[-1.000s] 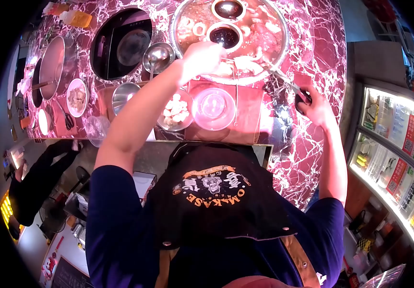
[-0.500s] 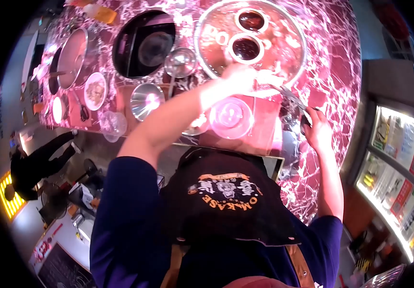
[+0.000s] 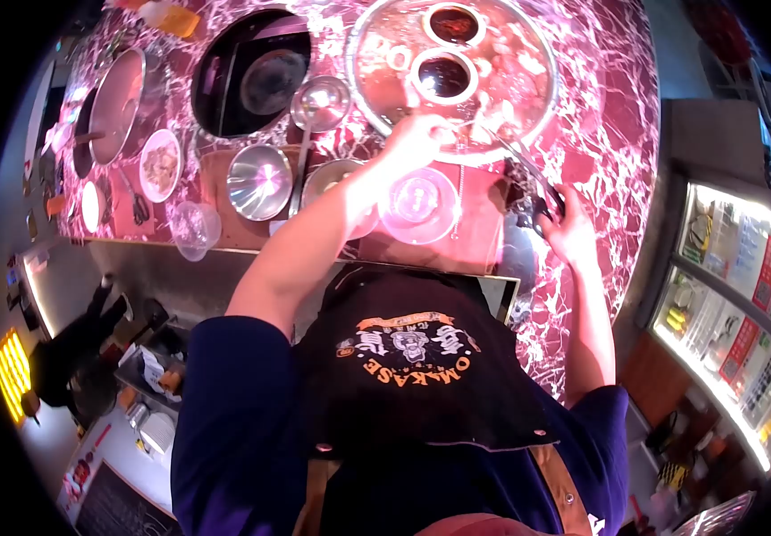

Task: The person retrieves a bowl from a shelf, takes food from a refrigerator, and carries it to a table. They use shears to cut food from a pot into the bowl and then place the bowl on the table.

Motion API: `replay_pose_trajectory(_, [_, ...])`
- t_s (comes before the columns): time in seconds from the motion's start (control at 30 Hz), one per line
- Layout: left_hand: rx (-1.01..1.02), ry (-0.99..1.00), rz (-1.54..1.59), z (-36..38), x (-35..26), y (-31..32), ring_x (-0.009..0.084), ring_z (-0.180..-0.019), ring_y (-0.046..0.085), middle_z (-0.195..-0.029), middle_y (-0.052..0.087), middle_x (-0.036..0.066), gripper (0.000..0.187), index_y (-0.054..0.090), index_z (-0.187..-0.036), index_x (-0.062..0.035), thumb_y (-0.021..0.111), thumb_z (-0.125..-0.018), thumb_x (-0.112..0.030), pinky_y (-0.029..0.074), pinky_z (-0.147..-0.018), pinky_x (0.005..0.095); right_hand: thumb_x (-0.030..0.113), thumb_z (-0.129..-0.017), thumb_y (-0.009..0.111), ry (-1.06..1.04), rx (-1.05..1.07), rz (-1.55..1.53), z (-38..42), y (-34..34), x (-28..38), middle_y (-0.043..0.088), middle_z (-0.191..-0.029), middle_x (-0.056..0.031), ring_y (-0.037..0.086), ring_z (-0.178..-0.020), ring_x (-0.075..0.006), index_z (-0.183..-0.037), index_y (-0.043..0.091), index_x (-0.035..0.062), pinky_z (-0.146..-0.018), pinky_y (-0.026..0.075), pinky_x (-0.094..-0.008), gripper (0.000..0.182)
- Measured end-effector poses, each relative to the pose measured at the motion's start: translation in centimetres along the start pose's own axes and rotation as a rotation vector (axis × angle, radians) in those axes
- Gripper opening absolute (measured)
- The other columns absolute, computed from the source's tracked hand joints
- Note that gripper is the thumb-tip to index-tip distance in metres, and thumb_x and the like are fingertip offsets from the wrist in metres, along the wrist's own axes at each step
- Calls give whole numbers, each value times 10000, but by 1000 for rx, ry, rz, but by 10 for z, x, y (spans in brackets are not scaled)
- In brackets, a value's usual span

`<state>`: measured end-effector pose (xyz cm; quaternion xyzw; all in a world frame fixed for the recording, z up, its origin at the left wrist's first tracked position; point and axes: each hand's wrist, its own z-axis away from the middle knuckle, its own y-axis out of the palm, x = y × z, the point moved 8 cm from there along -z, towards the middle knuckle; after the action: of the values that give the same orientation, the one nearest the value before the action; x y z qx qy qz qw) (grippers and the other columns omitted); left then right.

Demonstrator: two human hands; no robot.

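Observation:
A big round tray (image 3: 550, 105) with wet pieces of food stands on the marbled table. Inside it are a bowl of dark sauce (image 3: 444, 77) and a bowl of reddish-dark sauce (image 3: 453, 26). Over the tray's near edge is my left hand (image 3: 419, 136), its fingers drawn together; glare hides what they hold, if anything. My right hand (image 3: 571, 225) grips the black handles of a pair of scissors (image 3: 528, 163). Their blades point up and left across the tray's near rim, toward the left fingers. A clear round tub (image 3: 419, 207) stands below my left hand.
Left of the tray stand a black pot (image 3: 215, 94), a steel bowl (image 3: 260, 182), a ladle (image 3: 321, 102), a white bowl of food (image 3: 162, 166) and a clear plastic cup (image 3: 195, 230). A lit display fridge (image 3: 734, 322) is at right. Far left, a person (image 3: 72, 344) stands.
The whole view has shifted a little. My left hand has moved left from the scissor tips, and the pale food beside its fingers no longer shows there. My right hand keeps the scissors.

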<state>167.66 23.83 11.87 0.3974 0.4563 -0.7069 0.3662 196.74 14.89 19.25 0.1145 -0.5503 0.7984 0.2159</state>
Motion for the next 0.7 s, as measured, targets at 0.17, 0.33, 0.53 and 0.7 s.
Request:
replay_pose_trajectory(0.17, [17, 10, 21, -9, 16, 16, 194, -941, 689, -1032, 718, 142, 212, 662, -1100, 46, 527, -962, -42, 531, -824, 312, 323, -763, 705, 59, 80, -17, -28, 13, 6, 661, -1113, -219, 643, -1069, -367, -1318, 506, 98, -934, 493, -437, 631])
replay_pose_trajectory(0.33, [-7, -17, -39, -8, 11, 21, 201, -907, 691, -993, 726, 135, 204, 682, -1087, 12, 552, -949, -64, 523, -797, 323, 316, -783, 706, 61, 58, -58, -47, 33, 4, 676, -1096, -226, 657, -1052, -355, -1319, 510, 96, -928, 496, -428, 612])
replay_pose_trajectory(0.53, [-44, 16, -62, -11, 7, 22, 200, -799, 671, -893, 714, 140, 204, 698, -1071, -12, 581, -930, -101, 509, -724, 345, 200, -805, 695, 22, 89, -168, -50, 34, -11, 688, -1082, -214, 674, -1027, -329, -1288, 555, 70, -901, 510, -399, 519])
replay_pose_trajectory(0.7, [-28, -27, -21, -14, 7, 23, 176, -788, 664, -860, 713, 111, 204, 704, -1064, -18, 572, -935, -104, 508, -718, 331, 100, -808, 678, 36, 108, -267, -50, 32, -18, 708, -1040, -193, 698, -965, -273, -1284, 578, 56, -856, 522, -355, 488])
